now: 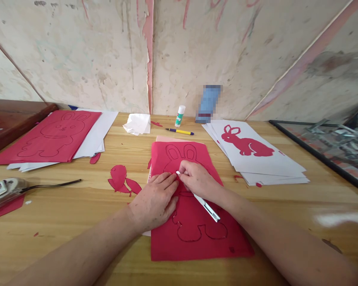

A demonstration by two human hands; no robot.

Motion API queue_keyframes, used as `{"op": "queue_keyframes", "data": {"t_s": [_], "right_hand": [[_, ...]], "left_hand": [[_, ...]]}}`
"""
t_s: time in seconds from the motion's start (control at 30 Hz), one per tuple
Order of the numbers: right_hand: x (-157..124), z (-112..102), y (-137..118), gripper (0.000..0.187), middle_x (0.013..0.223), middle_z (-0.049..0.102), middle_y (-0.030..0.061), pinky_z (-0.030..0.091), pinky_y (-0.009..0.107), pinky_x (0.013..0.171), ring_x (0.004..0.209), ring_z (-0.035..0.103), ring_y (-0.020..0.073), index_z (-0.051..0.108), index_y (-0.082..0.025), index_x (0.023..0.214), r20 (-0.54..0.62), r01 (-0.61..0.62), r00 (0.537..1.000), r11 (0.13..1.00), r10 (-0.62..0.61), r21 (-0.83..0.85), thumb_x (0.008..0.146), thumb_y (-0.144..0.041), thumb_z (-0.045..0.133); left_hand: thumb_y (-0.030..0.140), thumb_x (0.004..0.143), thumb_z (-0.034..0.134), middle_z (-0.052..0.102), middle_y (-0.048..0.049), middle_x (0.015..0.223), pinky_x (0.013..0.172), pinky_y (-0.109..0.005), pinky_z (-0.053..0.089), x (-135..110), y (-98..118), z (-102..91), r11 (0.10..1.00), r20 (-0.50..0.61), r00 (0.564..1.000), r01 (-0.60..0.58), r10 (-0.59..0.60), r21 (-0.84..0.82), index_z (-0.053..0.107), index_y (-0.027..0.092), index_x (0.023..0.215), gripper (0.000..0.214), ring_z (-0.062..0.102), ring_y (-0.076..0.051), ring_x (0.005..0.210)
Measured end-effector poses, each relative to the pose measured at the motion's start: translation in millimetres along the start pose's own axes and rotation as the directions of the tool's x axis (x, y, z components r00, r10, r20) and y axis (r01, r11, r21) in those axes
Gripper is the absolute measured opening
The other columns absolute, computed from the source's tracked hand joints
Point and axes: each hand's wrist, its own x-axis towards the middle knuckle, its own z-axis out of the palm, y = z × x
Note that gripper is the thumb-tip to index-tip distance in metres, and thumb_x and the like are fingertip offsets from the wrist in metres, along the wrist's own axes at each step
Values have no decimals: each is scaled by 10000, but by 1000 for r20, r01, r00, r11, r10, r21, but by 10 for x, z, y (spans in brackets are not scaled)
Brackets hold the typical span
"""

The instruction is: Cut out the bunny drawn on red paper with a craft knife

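Note:
A sheet of red paper [197, 248] with a rabbit outline drawn in dark line lies on the wooden table before me. My right hand [195, 178] is closed around a silver utility knife [209, 209], its tip on the paper near the rabbit's face and its rear end pointing toward me. Flat on the sheet's left side rests my left hand [156, 200], fingers stretched close to the knife tip. Both hands cover part of the drawing. Beneath the red sheet, the edge of a pale pad [179, 139] shows.
Red scraps [118, 178] lie left of the sheet. A red rabbit cutout [247, 143] lies on white paper at right; another drawn red sheet [59, 133] is at left. Behind are a glue stick [179, 116], a yellow pen [180, 131] and crumpled paper [137, 123]. A tape measure [6, 190] sits far left.

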Motion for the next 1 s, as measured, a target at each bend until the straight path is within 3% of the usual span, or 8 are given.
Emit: {"op": "queue_keyframes", "data": {"t_s": [0.4, 0.8, 1.0], "right_hand": [[-31, -12, -3, 109, 635, 570, -22, 290, 231, 551, 604, 475, 120, 449, -215, 708, -7, 13, 1000, 999, -13, 37, 796, -151, 462], [-24, -45, 16, 110, 582, 480, -49, 241, 238, 522, 536, 388, 104, 414, -214, 705, 52, 57, 997, 998, -56, -19, 782, -148, 459], [-66, -150, 40, 84, 618, 514, -35, 245, 242, 535, 559, 407, 111, 447, -211, 737, 60, 125, 991, 987, -120, -101, 789, -145, 455]], "left_hand": [[197, 889, 453, 550, -150, 1281, 995, -495, 437, -11, -5, 1, 1000, -11, 1000, -4, 4, 6, 510, 126, 1226, 349, 464, -282, 1231], [203, 890, 450, 548, -154, 1288, 1007, -505, 427, -6, -6, 6, 1000, 4, 1000, 3, -3, 11, 528, 125, 1216, 344, 462, -293, 1237], [212, 900, 435, 549, -142, 1293, 1009, -499, 429, -12, -10, 8, 999, 6, 1000, -4, 3, 32, 534, 115, 1213, 343, 459, -296, 1237]]}}
